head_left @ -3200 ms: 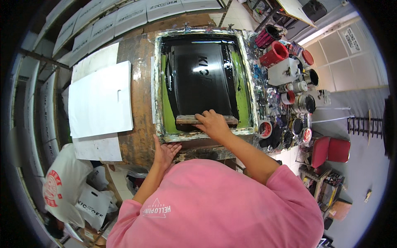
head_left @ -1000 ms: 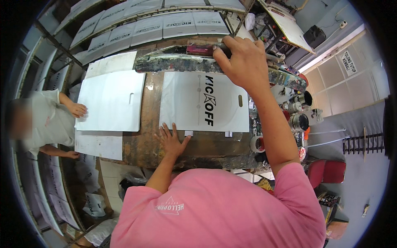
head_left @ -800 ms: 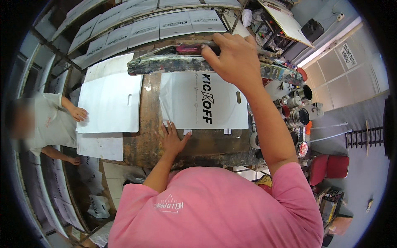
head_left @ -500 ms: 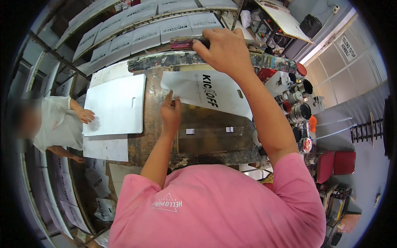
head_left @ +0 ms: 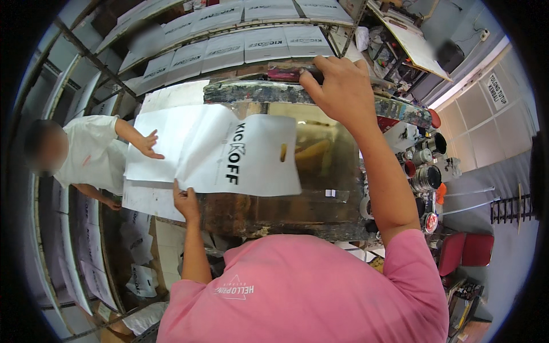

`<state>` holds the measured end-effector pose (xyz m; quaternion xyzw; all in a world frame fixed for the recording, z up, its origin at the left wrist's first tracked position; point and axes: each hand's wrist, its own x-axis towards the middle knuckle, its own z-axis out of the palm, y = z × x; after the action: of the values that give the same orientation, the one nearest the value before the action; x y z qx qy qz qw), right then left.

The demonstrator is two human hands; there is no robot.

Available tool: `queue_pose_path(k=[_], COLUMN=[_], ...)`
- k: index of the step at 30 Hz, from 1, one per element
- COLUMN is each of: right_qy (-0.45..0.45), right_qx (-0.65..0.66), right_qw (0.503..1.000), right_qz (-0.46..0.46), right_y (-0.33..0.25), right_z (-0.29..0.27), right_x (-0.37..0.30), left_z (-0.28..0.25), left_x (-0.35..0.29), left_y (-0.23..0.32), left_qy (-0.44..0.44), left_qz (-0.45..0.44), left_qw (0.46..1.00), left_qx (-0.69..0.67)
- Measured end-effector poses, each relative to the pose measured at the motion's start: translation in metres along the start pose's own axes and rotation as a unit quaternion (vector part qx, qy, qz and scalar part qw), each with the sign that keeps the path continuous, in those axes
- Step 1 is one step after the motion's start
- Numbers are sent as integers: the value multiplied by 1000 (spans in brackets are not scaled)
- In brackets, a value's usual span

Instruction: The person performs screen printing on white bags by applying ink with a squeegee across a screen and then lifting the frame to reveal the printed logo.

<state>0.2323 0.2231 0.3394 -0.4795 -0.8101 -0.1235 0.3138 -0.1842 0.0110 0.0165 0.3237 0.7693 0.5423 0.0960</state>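
Note:
A white plastic bag (head_left: 257, 154) with black print and a punched handle slot stretches from the table's bare plate over onto the pile at the left. My left hand (head_left: 186, 203) pinches its near left corner. At the far side of the table, my right hand (head_left: 342, 86) is closed over a paint-stained wooden bar (head_left: 286, 71), above a long, paint-crusted frame edge (head_left: 251, 93). Whether that bar is part of the frame or a squeegee is unclear. Blank white bags (head_left: 151, 166) are piled at the left, partly under the printed one.
A co-worker's open hand (head_left: 147, 144) is over the pile from the left. Paint cans (head_left: 426, 178) crowd the table's right end. Racks with printed bags (head_left: 226, 51) stand behind and at the left. A small white tab (head_left: 330, 193) marks the plate (head_left: 326, 148).
My left hand has drawn the printed bag leftward off the plate and partly onto the pile. The co-worker's hand has lifted with fingers spread. My right hand keeps its grip.

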Motion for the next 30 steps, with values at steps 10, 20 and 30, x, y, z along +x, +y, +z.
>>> queue_pose_path(k=[10, 20, 30], right_qy=[-15, 6, -11], right_qx=[-11, -37, -87], right_qw=[1000, 998, 995], right_qz=[10, -45, -47], right_y=[-1, -23, -15], right_z=[-2, 30, 17], right_x=[-2, -19, -50], left_z=[-37, 26, 37], left_x=[50, -129, -214], left_y=[144, 539, 541], left_qy=[42, -333, -436], left_qz=[215, 750, 720], left_qw=[962, 546, 512], left_qx=[162, -170, -171])
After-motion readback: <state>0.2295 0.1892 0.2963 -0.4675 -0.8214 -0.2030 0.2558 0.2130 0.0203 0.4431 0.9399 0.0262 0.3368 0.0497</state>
